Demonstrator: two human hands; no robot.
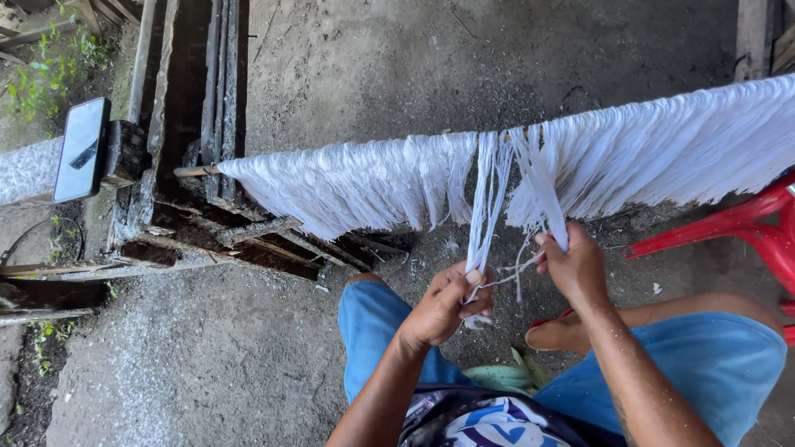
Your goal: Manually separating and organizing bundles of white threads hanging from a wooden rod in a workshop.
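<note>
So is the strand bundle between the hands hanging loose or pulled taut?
Taut: the strand bundle runs straight from the pole to the left hand.

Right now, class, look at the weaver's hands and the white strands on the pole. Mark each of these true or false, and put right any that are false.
1. Both hands grip white strands. True: the left hand pinches one bundle and the right hand holds another.
2. The white strands hang from a metal wire. False: they hang over a wooden pole.
3. A phone stands at the left of the view. True.
4. The person wears red shorts. False: the shorts are blue; the red thing is a plastic chair at the right.
5. The ground is tiled. False: it is bare, grey and rough.
</note>
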